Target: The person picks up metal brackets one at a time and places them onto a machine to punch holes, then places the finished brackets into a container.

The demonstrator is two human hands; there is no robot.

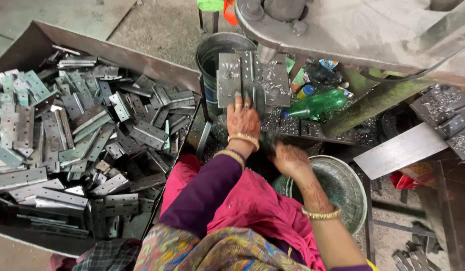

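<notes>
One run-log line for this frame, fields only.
left hand: flat on hinge on press die plate | right hand: blurred, over metal basin | hinge pile: left tray

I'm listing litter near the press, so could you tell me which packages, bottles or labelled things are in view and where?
Green plastic bottle: lying on its side right of the metal die plate.
Small blue and yellow container: just above the bottle.
Colourful printed wrapper: further up, under the machine arm.
No signs or screens.
</notes>
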